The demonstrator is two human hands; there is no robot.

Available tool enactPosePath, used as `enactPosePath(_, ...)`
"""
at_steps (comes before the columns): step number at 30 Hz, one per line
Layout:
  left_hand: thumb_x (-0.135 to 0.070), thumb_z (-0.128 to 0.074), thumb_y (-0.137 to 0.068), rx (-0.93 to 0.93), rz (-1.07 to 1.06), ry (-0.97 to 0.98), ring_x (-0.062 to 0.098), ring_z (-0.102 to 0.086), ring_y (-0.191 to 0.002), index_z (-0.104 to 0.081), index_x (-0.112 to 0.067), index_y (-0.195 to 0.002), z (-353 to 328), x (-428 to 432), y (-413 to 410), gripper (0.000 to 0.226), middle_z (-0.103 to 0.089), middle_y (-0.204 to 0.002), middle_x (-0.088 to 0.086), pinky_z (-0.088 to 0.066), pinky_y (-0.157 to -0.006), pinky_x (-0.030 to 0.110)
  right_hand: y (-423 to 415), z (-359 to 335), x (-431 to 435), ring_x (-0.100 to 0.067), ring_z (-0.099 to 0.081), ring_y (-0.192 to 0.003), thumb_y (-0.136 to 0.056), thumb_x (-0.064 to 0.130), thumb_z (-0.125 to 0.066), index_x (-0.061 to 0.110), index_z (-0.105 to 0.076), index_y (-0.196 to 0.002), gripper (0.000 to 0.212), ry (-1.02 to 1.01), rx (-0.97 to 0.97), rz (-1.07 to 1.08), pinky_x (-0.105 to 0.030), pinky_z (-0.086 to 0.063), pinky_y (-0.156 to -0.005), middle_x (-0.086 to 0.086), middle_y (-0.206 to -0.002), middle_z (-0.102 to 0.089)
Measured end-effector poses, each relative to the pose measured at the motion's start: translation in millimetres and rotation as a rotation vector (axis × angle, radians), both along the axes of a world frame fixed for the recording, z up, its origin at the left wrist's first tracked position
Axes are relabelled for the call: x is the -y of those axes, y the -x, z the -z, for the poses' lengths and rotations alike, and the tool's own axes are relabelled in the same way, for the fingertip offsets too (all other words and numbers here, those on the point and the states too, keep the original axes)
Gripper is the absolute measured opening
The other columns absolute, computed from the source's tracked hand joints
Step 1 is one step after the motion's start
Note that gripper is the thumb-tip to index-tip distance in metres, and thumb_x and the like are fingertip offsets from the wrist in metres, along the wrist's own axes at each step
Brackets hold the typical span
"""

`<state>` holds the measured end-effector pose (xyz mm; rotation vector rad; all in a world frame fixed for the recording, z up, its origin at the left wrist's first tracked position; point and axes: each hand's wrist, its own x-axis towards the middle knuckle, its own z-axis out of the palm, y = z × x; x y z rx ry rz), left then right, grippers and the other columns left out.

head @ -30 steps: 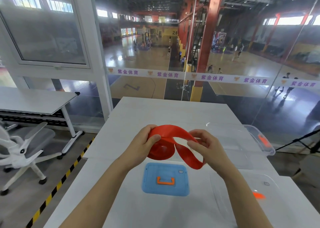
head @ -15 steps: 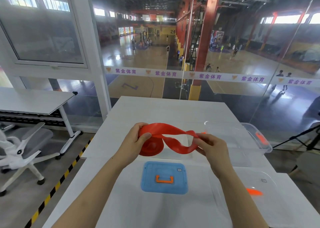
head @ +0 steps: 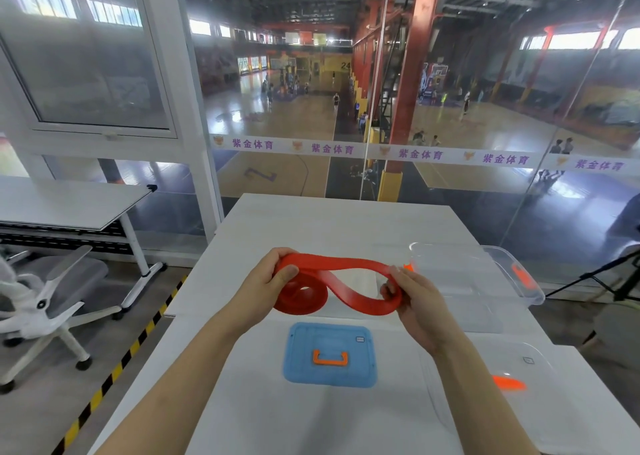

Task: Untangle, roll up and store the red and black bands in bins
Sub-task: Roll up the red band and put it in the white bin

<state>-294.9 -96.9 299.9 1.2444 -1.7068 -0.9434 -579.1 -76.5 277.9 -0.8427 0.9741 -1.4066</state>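
The band [head: 346, 267] hangs above the middle of the table [head: 329, 226], its coiled end in the left hand [head: 266, 281] and its loop in the right hand [head: 415, 302]. Below it, nearer the person, a bin lid [head: 301, 368] lies flat on the table. The far bin [head: 533, 298] stands right of the band, the near bin [head: 540, 354] before it. An office chair [head: 59, 281] stands left, on the floor.

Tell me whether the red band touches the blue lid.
Apart. Head view shows bare white table between the red band and the blue lid.
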Motion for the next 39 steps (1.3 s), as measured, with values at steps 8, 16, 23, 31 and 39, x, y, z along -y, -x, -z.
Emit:
enactPosePath(8,-0.026,-0.049,-0.109,-0.035,-0.032,0.044,0.007,-0.062,-0.11,-0.052,-0.033,-0.13,-5,-1,1,0.022,-0.062,-0.116,-0.017,-0.05,-0.081,0.011,5,0,-4,-0.011,-0.071,-0.101,-0.105,0.016,-0.064,0.016,-0.075,-0.117,0.016,0.124,-0.487,0.066,-0.027,-0.057,-0.093,0.001,-0.107,-0.08)
enactPosePath(16,-0.027,-0.059,-0.105,0.09,0.081,0.052,0.014,-0.059,-0.115,-0.051,-0.036,-0.129,-8,1,19,0.027,-0.058,-0.122,-0.015,-0.052,-0.089,0.021,-24,-18,-4,-0.002,-0.067,-0.121,-0.097,0.021,-0.077,0.026,-0.073,-0.117,0.021,0.34,-0.712,-0.019,-0.023,-0.05,-0.11,0.019,-0.12,-0.075)
enactPosePath(23,-0.026,-0.057,-0.105,0.092,0.123,0.105,-0.001,-0.059,-0.108,-0.054,-0.043,-0.117,-11,-4,24,0.021,-0.061,-0.117,-0.018,-0.049,-0.088,0.015,-42,-21,-3,-0.013,-0.072,-0.106,-0.084,0.023,-0.089,0.031,-0.074,-0.11,0.031,0.392,-0.791,-0.067,-0.04,-0.062,-0.094,0.012,-0.109,-0.076)
enactPosePath(31,-0.028,-0.058,-0.105,0.07,0.181,0.02,0.01,-0.06,-0.116,-0.052,-0.032,-0.133,-11,-8,25,0.028,-0.06,-0.127,-0.011,-0.053,-0.092,0.021,-39,-23,-3,-0.015,-0.073,-0.107,-0.086,0.019,-0.088,0.032,-0.078,-0.11,0.029,0.383,-0.722,-0.068,-0.04,-0.064,-0.095,0.011,-0.109,-0.078)
enactPosePath(39,-0.03,-0.056,-0.106,-0.07,0.078,0.022,0.01,-0.062,-0.115,-0.056,-0.032,-0.131,-6,-8,28,0.025,-0.064,-0.124,-0.011,-0.052,-0.091,0.02,-40,-12,-6,-0.016,-0.076,-0.108,-0.086,0.013,-0.087,0.031,-0.081,-0.113,0.032,0.349,-0.649,-0.034,-0.04,-0.062,-0.099,0.011,-0.112,-0.081)
